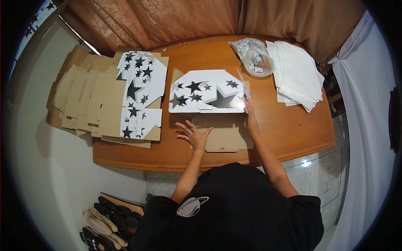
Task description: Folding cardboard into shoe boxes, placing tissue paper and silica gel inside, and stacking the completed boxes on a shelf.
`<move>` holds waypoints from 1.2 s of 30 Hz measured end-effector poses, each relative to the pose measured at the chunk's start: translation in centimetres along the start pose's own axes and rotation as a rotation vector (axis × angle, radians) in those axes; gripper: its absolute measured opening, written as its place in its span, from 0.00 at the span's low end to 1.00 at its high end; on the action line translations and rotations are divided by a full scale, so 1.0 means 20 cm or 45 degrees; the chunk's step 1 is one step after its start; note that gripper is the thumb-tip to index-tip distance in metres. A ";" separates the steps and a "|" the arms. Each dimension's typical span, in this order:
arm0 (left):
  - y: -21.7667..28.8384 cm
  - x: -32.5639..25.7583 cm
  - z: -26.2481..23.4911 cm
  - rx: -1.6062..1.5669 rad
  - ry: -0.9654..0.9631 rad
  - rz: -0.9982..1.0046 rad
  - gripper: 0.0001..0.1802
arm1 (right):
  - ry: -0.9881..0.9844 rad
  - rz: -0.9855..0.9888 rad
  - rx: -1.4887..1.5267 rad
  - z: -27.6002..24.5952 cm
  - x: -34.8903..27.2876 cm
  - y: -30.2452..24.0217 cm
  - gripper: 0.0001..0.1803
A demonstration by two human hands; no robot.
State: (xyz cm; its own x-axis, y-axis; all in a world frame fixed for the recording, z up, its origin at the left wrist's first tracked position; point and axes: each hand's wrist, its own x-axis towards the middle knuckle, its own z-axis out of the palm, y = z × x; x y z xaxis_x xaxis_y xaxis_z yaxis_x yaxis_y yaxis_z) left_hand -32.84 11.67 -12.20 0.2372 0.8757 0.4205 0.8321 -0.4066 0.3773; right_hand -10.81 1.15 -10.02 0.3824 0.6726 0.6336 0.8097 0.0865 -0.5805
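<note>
A partly folded cardboard box (pixel 205 107) lies in front of me, white with black stars on one face. Its plain brown panel (pixel 224 139) extends toward me, flat on the table. My left hand (pixel 194 136) is over the near left part of the box, fingers spread, holding nothing. At the box's right edge, my right hand (pixel 251 119) grips the raised side flap; some of its fingers are hidden by the flap, which looks blurred.
Flat brown cardboard blanks (pixel 86 94) are stacked at the left, with a star-printed blank (pixel 136 94) on top. A clear plastic bag (pixel 253 58) sits at the far right beside white sheets (pixel 297 73). Shoes (pixel 111 219) stand on the floor, lower left. Brown curtains (pixel 176 21) hang behind the wooden table (pixel 293 129).
</note>
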 end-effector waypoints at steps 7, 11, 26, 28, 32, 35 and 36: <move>0.00 0.04 -0.06 -0.130 -0.006 -0.023 0.67 | 0.119 0.811 0.306 -0.11 -0.11 0.02 0.38; 0.01 0.17 -0.22 -0.484 -0.009 0.047 0.49 | 0.321 0.580 0.240 -0.06 -0.18 0.06 0.38; -0.24 0.29 -0.38 -0.626 -0.195 0.367 0.38 | -0.214 0.373 0.544 -0.38 0.15 -0.19 0.31; -0.24 0.29 -0.37 -0.654 -0.234 0.300 0.37 | -0.295 0.390 0.428 -0.42 0.19 -0.17 0.28; -0.25 0.26 -0.33 -0.866 -0.304 0.105 0.37 | -0.369 0.531 0.327 -0.46 0.29 -0.29 0.20; -0.18 0.31 -0.43 -0.754 -0.173 0.344 0.38 | -0.293 0.596 0.340 -0.43 0.28 -0.27 0.19; -0.20 0.32 -0.43 -0.751 -0.169 0.341 0.38 | -0.296 0.592 0.344 -0.41 0.27 -0.24 0.19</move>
State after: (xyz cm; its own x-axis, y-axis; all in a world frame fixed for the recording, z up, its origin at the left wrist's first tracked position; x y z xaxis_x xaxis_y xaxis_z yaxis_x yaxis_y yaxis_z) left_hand -38.99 16.73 -3.90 0.4889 0.7338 0.4717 0.3305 -0.6562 0.6783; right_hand -9.06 -1.75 0.41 0.5376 0.8259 0.1701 0.4264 -0.0923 -0.8998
